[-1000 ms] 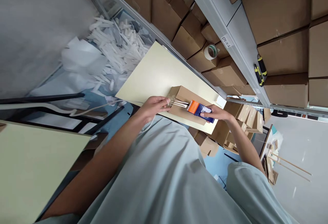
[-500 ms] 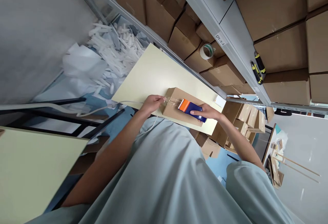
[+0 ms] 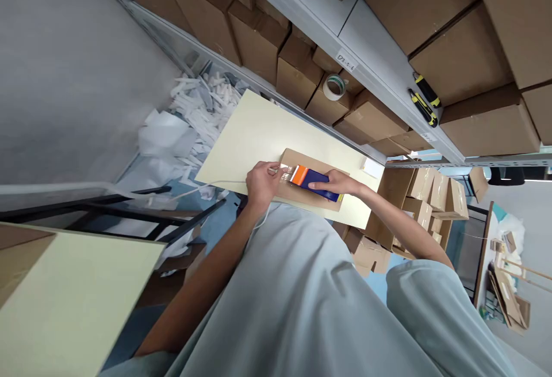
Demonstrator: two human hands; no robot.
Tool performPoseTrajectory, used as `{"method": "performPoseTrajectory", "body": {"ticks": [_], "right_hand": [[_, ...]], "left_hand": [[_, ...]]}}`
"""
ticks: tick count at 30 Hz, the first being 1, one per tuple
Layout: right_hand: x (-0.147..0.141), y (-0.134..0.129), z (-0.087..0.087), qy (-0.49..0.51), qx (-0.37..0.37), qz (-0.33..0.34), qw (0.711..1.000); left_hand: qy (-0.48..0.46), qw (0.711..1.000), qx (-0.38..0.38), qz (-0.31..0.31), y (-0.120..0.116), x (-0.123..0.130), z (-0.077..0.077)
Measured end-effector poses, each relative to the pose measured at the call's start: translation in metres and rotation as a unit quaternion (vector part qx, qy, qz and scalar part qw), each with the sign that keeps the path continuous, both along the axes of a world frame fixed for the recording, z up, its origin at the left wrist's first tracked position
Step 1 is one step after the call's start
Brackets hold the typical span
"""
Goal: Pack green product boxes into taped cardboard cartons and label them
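A flat brown cardboard box [image 3: 293, 194] lies on the pale yellow table [image 3: 250, 135], close to my body. My right hand [image 3: 334, 183] is wrapped round a blue and orange tape dispenser [image 3: 317, 184], whose toothed orange end points left over the box. At the box's left end, my left hand [image 3: 263, 181] has thumb and fingers pinched together beside a shiny piece of clear tape [image 3: 285, 171]. Whether the tape is between those fingertips is too small to tell. A thin white cord passes behind my left hand.
Cardboard boxes [image 3: 297, 72] fill the shelf behind the table, with a tape roll [image 3: 334, 87] on them. Two yellow-black cutters [image 3: 425, 101] lie on the upper shelf. White foam scraps [image 3: 207, 107] are heaped at the left. Another table [image 3: 86, 285] stands at lower left.
My left hand has moved in over the box's left end, its fingers curled more. The dispenser has shifted slightly left with my right hand. The whole view has turned a little.
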State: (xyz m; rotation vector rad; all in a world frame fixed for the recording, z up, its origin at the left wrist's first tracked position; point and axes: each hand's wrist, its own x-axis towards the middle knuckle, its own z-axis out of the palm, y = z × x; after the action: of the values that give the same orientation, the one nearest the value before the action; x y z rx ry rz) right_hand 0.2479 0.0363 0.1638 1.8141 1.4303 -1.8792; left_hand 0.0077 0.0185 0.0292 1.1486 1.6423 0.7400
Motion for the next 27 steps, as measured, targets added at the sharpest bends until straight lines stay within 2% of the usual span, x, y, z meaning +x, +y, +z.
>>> {"method": "performPoseTrajectory", "body": {"ticks": [3, 7, 12, 17, 27], "right_hand": [[0.0, 0.001, 0.0, 0.003, -0.009, -0.003, 1.0], [0.003, 0.003, 0.001, 0.041, -0.046, -0.017, 0.998], [0.024, -0.006, 0.006, 0.075, -0.061, -0.013, 0.995], [0.068, -0.03, 0.018, 0.06, -0.064, -0.016, 0.996], [0.183, -0.104, 0.077, -0.002, -0.103, -0.016, 0.995]], "left_hand": [[-0.03, 0.998, -0.016, 0.044, -0.001, 0.011, -0.005], [-0.085, 0.992, -0.028, 0.09, 0.001, 0.013, -0.012], [-0.08, 0.993, -0.03, 0.084, -0.005, 0.026, -0.005], [-0.091, 0.993, -0.018, 0.066, -0.014, 0.046, -0.007], [-0.058, 0.996, -0.014, 0.062, -0.013, 0.05, -0.022]]}}
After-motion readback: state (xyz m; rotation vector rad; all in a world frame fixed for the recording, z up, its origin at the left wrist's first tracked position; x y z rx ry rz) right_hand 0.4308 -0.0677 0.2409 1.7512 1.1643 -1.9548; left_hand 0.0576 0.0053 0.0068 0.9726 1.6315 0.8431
